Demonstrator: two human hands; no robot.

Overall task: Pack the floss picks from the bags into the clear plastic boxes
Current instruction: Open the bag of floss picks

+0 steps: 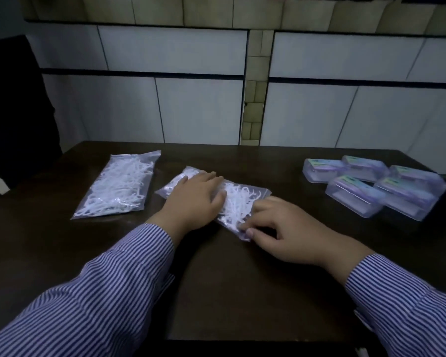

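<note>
Dark table (229, 279) carries 2 floss-pick bags (119, 186) and 5 clear boxes (354, 195).

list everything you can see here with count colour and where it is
bags of floss picks: 2, clear with white picks inside; one lies alone at the table's left, the other lies in the middle under both hands
clear plastic boxes: 5, clear with purplish labels, lids on, clustered at the table's far right
table: 1, dark brown, fills the lower view
wall: white tiles with dark bands and a strip of small beige tiles, behind the table
dark shape: 1, black, far left, cannot tell what it is
sleeves: 2, blue and white striped, bottom corners
left hand: rests flat on the middle bag
right hand: fingertips pinch that bag's near end
</note>
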